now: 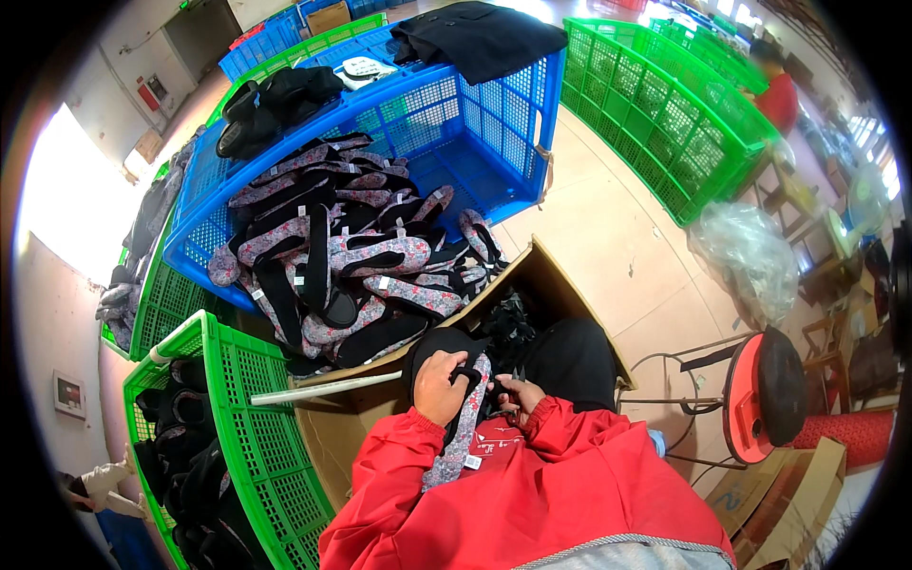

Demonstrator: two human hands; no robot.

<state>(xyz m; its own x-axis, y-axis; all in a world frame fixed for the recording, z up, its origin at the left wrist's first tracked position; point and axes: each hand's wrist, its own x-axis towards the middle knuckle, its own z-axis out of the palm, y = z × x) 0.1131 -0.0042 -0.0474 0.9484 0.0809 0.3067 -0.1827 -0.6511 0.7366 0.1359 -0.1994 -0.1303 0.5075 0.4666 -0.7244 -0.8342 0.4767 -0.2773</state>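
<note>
**Both hands on a floral shoe upper above an open carton**

The left hand (pixel 439 387) is clenched round the top of a floral-patterned shoe upper (pixel 463 432) with black trim, its fingers (pixel 459 372) curled over the black edge. The upper hangs down from that grasp across the person's red jacket (pixel 532 494), a small white tag near its lower end. The right hand (pixel 518 394) sits just beside the left, at the same upper, with its fingers bent inward; they seem to pinch a small dark thing against the black trim, but it is too small to tell what it is or how firmly it is gripped.

Directly beyond the fingers lies an open cardboard box (pixel 556 275), with dark pieces heaped inside it. Farther out, past the box's flap, a blue plastic crate (pixel 494 123) holds a heap of matching floral uppers (pixel 351 266) with black straps, spilling toward the crate's near edge. A black garment (pixel 480 36) is draped over the crate's far rim.

To the left of the left hand, a green plastic crate (pixel 247 408) holds black pieces, and a pale rod (pixel 328 388) lies across its corner, pointing toward the fingers. To the right of the right hand, well apart, stands a red and black round stool (pixel 760 394). More green crates (pixel 665 114) stand on the tiled floor (pixel 617 237) beyond it, with a clear plastic bag (pixel 750 256) near them.
</note>
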